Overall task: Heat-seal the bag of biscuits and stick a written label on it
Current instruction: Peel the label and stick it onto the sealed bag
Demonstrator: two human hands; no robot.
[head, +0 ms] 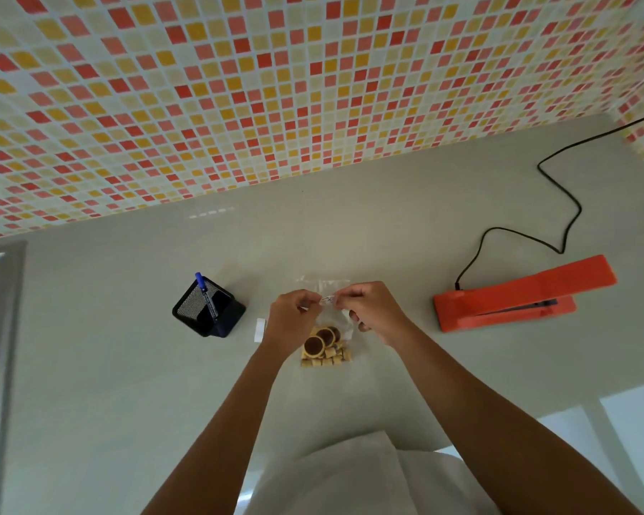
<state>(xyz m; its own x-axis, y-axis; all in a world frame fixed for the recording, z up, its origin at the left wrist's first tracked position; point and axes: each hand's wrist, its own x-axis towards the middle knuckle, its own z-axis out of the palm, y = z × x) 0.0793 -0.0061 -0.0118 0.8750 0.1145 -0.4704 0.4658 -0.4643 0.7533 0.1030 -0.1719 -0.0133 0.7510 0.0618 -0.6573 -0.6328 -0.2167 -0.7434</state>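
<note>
The bag point(327, 343) of biscuits lies flat on the pale worktop point(387, 224), its filled end toward the person and its clear, empty top end toward the tiled wall point(276, 87). Round chocolate-topped biscuits point(315, 345) and small square ones sit bunched in the near end.

Both hands hover just above the bag's far half, close together but not touching. The left hand point(294, 315) and right hand point(369, 308) each pinch one end of a small label point(327, 299), which is stretched between their fingertips over the clear part of the bag. There is dark writing on the label; what it says is too small to read. Whether the label already touches the plastic cannot be told.

Left of the bag, just beside the left wrist, a white strip point(261, 329) lies on the worktop. Further left of the bag stands a black mesh holder point(209, 308) with a blue pen point(206, 295) leaning in it. Well to the right of the bag is the orange sealer point(517, 297), its arm raised, with a black cord point(558, 202) running from it toward the wall.
</note>
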